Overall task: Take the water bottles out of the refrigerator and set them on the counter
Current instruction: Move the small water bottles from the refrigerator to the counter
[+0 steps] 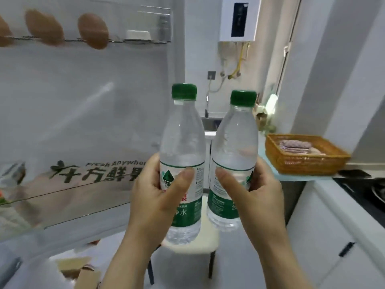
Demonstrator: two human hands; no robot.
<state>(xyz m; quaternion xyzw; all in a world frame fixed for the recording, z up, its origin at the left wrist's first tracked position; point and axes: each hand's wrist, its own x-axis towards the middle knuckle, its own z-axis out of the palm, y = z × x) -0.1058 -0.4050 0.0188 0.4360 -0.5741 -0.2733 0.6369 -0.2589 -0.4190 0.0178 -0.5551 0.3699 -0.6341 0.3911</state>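
Observation:
Two clear water bottles with green caps and green-and-white labels stand upright in mid-air in front of me. My left hand [158,197] grips the left bottle [182,140] around its label, thumb across the front. The right bottle [235,147] is held the same way by my right hand [252,197]. Both bottles are just right of the open refrigerator door [83,105], outside its shelves. The white counter [325,190] runs along the right side, below and to the right of the bottles.
Several brown eggs [92,30] sit in the door's top rack. A wicker basket [306,155] with folded cloth stands on a pale blue mat on the counter. A dark stove [366,184] lies at the right edge. A small white stool [191,243] stands below the bottles.

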